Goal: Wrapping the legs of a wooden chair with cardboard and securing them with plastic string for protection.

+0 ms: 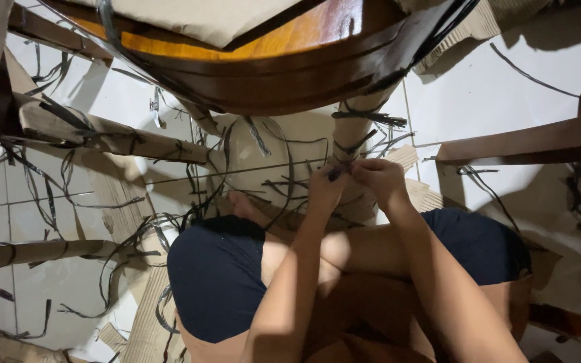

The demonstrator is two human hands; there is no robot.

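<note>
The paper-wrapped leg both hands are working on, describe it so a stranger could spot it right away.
Start at the round wooden table top at the top. The paper-wrapped leg drops from its right underside to the left hand and right hand. Unlike the other wrapped legs, it has frayed black strapping tied round it.

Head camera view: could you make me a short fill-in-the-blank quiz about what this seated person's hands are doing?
1. Both hands, left hand and right hand, pinch a thin ____ strap.
2. The table leg they work on is wrapped in brown ____.
3. The floor is covered in white ____.

Missing words: black; cardboard; tiles
</note>
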